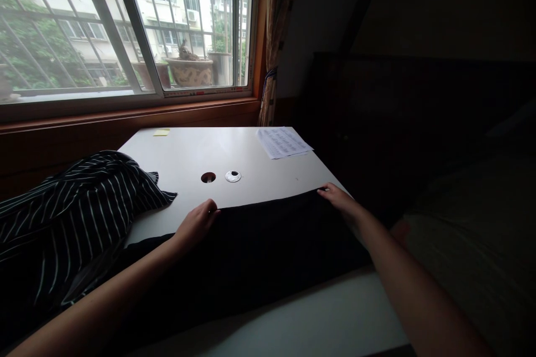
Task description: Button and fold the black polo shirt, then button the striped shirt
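Left hand [198,220] pinches the black cloth [272,251]; right hand [335,196] pinches its far corner. Uneven pulling could skew it.

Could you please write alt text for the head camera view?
A person's left hand and right hand pinch the far edge of black cloth on a white table. Striped fabric lies left, papers at the far right corner, a barred window beyond.

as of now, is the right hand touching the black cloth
Touching: the head view shows the right hand pinching the black cloth at its far right corner.
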The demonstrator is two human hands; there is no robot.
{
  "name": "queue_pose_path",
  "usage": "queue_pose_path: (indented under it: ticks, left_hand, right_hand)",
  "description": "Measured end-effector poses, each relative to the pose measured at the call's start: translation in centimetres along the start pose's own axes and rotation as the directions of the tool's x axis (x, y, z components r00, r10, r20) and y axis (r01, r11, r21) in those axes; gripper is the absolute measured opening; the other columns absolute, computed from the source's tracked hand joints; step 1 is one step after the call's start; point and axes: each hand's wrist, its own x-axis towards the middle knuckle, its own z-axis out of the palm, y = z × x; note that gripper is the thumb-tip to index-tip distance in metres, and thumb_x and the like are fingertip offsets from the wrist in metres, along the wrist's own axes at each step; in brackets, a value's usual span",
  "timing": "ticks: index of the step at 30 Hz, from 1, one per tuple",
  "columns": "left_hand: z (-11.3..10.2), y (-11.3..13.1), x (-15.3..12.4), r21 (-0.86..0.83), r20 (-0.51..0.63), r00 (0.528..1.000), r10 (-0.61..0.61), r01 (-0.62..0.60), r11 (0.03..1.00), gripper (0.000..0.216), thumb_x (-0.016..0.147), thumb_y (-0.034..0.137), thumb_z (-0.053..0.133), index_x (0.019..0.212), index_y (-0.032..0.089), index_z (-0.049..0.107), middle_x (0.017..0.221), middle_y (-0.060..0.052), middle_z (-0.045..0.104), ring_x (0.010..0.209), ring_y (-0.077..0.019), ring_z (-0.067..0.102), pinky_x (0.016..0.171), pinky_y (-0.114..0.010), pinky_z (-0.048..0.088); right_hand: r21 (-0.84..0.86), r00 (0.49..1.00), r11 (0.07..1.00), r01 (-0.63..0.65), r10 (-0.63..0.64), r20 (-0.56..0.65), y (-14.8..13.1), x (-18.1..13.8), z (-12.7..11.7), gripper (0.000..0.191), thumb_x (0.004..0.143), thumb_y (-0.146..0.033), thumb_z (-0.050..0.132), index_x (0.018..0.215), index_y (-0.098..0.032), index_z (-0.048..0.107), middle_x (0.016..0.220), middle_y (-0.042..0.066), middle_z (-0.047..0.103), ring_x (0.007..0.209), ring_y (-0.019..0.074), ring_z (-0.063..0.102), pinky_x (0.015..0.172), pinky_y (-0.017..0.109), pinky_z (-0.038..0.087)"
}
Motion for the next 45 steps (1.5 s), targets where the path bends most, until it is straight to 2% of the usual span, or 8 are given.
queue_pose_path:
  ticks: [8, 14, 25, 31, 36, 39, 41, 45]
  left_hand:
    - [0.2, -0.2, 0.1, 0.231, 0.054, 0.997, 0.048, -0.060, 0.971, 0.018, 0.101, 0.035, 0.037, 0.097, 0.023, 0.049, 0.094, -0.004, 0.061, 0.074, -0.0198, 0.060, 0.062, -0.030, 0.042]
    - [0.3, -0.3, 0.2, 0.290, 0.065, 0.997, 0.047, -0.064, 0.955, 0.018, 0.102, 0.033, 0.037, 0.107, 0.024, 0.052, 0.104, -0.004, 0.062, 0.078, -0.0202, 0.064, 0.061, -0.029, 0.043]
    - [0.1, -0.3, 0.5, 0.306, 0.060, 0.995, 0.077, -0.092, 0.948, 0.026, 0.103, 0.031, 0.036, 0.120, 0.022, 0.053, 0.114, -0.007, 0.063, 0.092, -0.0228, 0.066, 0.073, -0.034, 0.053]
    - [-1.4, 1.4, -0.8, 0.359, -0.002, 0.957, 0.291, -0.270, 0.893, 0.034, 0.101, 0.033, 0.042, 0.130, 0.022, 0.056, 0.130, -0.011, 0.059, 0.113, -0.0277, 0.058, 0.095, -0.047, 0.052]
    - [-1.0, 4.5, -5.1, 0.291, 0.213, 0.873, 0.438, -0.485, 0.825, 0.052, 0.099, 0.048, 0.045, 0.148, 0.031, 0.041, 0.154, -0.005, 0.043, 0.144, -0.0306, 0.035, 0.115, -0.053, 0.035]
    - [0.1, 5.2, -7.3, 0.258, 0.323, 0.840, 0.435, -0.521, 0.814, 0.063, 0.099, 0.056, 0.041, 0.155, 0.033, 0.026, 0.161, -0.005, 0.031, 0.148, -0.0328, 0.027, 0.117, -0.060, 0.027]
    - [0.6, 5.3, -8.1, 0.247, 0.354, 0.838, 0.415, -0.511, 0.823, 0.064, 0.099, 0.058, 0.038, 0.156, 0.033, 0.021, 0.162, -0.005, 0.026, 0.149, -0.0337, 0.023, 0.118, -0.063, 0.022]
    - [0.9, 5.5, -8.6, 0.230, 0.355, 0.842, 0.406, -0.500, 0.835, 0.065, 0.099, 0.057, 0.038, 0.157, 0.035, 0.017, 0.163, -0.006, 0.020, 0.150, -0.0352, 0.019, 0.118, -0.068, 0.015]
  right_hand:
    - [-0.221, 0.982, 0.973, 0.070, -0.106, -0.156, 0.0, 0.6, 0.4, 0.033, 0.079, -0.047, 0.068, 0.101, -0.023, 0.063, 0.066, -0.002, 0.062, 0.062, 0.0171, 0.058, 0.057, 0.025, 0.040]
    - [-0.297, 0.977, 0.952, 0.078, -0.132, -0.168, 0.1, -0.5, 0.1, 0.049, 0.076, -0.049, 0.070, 0.116, -0.023, 0.062, 0.067, -0.003, 0.058, 0.063, 0.0167, 0.057, 0.058, 0.025, 0.039]
    - [-0.393, 0.967, 0.915, 0.094, -0.178, -0.182, -0.3, -1.7, 0.6, 0.050, 0.081, -0.040, 0.064, 0.129, -0.026, 0.057, 0.082, 0.001, 0.062, 0.070, 0.0188, 0.059, 0.066, 0.029, 0.045]
    - [-0.478, 0.962, 0.875, 0.076, -0.191, -0.197, 0.3, -2.9, 0.6, 0.059, 0.082, -0.048, 0.063, 0.136, -0.026, 0.050, 0.091, 0.004, 0.064, 0.080, 0.0225, 0.062, 0.071, 0.031, 0.045]
    - [-0.494, 0.995, 0.869, -0.019, -0.033, -0.095, 1.5, -6.4, -1.4, 0.071, 0.087, -0.062, 0.053, 0.144, -0.023, 0.040, 0.074, 0.002, 0.065, 0.067, 0.0224, 0.064, 0.061, 0.029, 0.043]
    - [-0.515, 0.999, 0.857, -0.012, -0.008, -0.038, 2.4, -9.1, -2.1, 0.066, 0.090, -0.063, 0.048, 0.144, -0.025, 0.041, 0.084, 0.006, 0.070, 0.076, 0.0253, 0.068, 0.064, 0.030, 0.046]
    - [-0.592, 0.995, 0.805, 0.040, -0.089, -0.054, 2.9, -10.8, -1.9, 0.061, 0.092, -0.058, 0.045, 0.144, -0.026, 0.042, 0.090, 0.009, 0.072, 0.083, 0.0285, 0.069, 0.067, 0.033, 0.047]
    - [-0.816, 0.972, 0.567, 0.110, -0.232, -0.030, 3.5, -12.3, -1.3, 0.059, 0.097, -0.049, 0.038, 0.146, -0.018, 0.040, 0.079, 0.012, 0.072, 0.072, 0.0317, 0.068, 0.063, 0.035, 0.044]
